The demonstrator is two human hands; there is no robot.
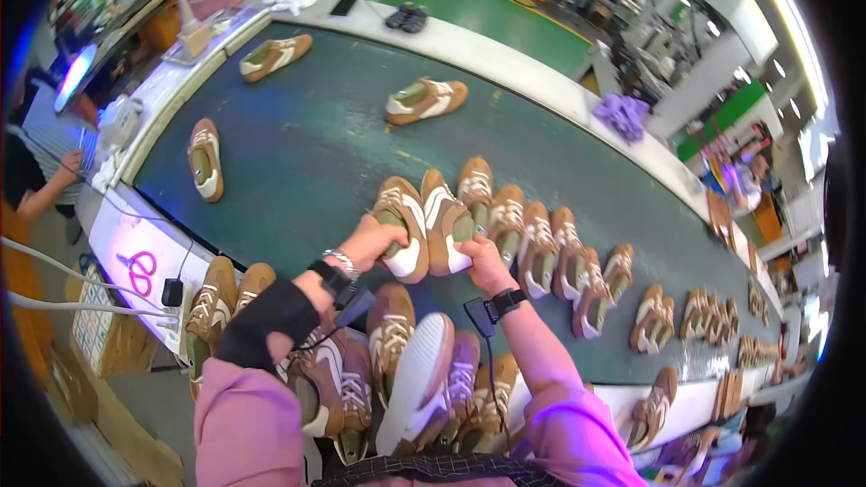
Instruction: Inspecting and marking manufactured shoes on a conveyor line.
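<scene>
My left hand [370,242] grips a tan sneaker [408,203] by its collar and heel, thumb toward the opening. Beside it, my right hand [485,263] is closed on the heel of a matching sneaker [442,216] with white stripes. Both shoes are side by side, toes pointing away from me, over the dark green conveyor belt [307,144]. Olive lining shows inside them. Just right of my right hand begins a row of similar tan sneakers [507,216]. Below my forearms lie more shoes, among them a purple sneaker [463,374] and one with its white sole up [417,383].
Single tan shoes lie farther out on the belt: one left [206,160], one far left [275,57], one far middle [426,99]. A purple cloth [621,115] and dark small shoes [406,18] rest on the white border. Pink-handled scissors [140,272] and cables are at left. Other people work nearby.
</scene>
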